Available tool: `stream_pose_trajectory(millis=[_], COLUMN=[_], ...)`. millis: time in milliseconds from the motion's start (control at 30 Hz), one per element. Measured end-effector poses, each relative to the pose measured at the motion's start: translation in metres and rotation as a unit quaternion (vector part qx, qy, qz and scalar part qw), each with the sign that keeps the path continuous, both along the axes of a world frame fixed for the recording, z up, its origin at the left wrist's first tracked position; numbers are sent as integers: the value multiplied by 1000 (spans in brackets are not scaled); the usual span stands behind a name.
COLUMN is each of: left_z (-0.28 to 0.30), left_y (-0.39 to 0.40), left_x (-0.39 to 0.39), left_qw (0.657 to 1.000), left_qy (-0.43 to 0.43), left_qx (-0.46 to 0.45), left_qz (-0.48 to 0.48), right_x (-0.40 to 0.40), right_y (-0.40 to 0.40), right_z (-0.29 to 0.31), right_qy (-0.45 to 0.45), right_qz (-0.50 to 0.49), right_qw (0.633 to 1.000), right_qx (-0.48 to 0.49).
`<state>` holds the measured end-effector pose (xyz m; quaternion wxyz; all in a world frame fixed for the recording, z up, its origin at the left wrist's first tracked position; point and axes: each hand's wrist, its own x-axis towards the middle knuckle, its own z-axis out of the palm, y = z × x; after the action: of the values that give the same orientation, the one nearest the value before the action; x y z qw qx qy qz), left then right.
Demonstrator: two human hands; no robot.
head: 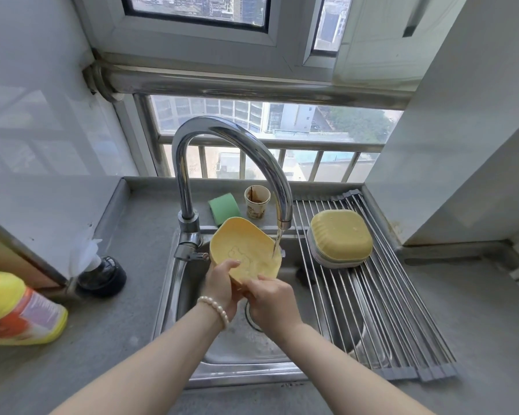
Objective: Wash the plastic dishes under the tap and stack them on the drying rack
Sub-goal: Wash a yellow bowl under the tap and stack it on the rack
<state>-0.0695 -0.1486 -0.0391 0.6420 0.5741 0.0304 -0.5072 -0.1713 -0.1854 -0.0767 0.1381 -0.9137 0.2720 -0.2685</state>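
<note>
Roughly midway, by the look of it. Already done: a stack [340, 239] of upturned dishes, yellow on top, sitting on the rack [381, 310] laid across the right side of the sink [174, 295]. In progress: one yellow dish [244, 253] tilted over the basin, tap [231, 163] running, stream hitting its right rim. Left hand [221, 287] curled round the near-left edge, thumb inside; right hand [271, 301] pinching the near rim. So both grips closed on that dish. Left to do, probably: finish the rinse, flip it onto the stack. No other dirty plastic dishes in sight, just a stained cup [256, 205] and green sponge [224, 209] behind the tap, plus a bottle [18, 310] on the tabletop.
</note>
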Motion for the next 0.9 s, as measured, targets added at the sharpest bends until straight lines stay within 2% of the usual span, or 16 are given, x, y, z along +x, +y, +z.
stream_pose_trajectory(millis=[67, 133, 233, 333, 400, 467, 567, 633, 767, 833, 900], left_z=[2, 4, 5, 0, -1, -1, 0, -1, 6, 10, 14], left_y=[0, 0, 1, 4, 5, 4, 5, 7, 9, 8, 7], left_x=[7, 11, 13, 10, 9, 10, 11, 4, -11, -3, 6], left_qw=[1000, 999, 995, 993, 993, 992, 994, 996, 999, 999, 997], left_qy=[0, -19, -44, -52, -49, -47, -49, -53, -43, -40, -76], left_qx=[24, 45, 76, 89, 92, 92, 84, 57, -2, 5, 28], left_qz=[-1, -16, -39, -51, -61, -70, -48, -31, -1, 19, 17], right_x=[-10, -22, -32, -31, -28, -24, -20, -13, -4, -5, -10], right_y=[0, -7, -27, -35, -37, -36, -32, -24, -8, -2, 1], right_z=[-6, -10, -10, -5, -5, -8, -14, -8, -1, -7, -11], right_qy=[-65, -35, 113, 281, 335, 347, 269, 202, 62, -39, -76], right_qz=[33, 46, 36, 25, 3, 0, 5, 9, -22, -51, -36], right_qw=[995, 997, 993, 959, 942, 938, 961, 977, 998, 993, 986], right_qx=[63, 49, -3, 22, 12, -18, -70, -67, 15, 100, 144])
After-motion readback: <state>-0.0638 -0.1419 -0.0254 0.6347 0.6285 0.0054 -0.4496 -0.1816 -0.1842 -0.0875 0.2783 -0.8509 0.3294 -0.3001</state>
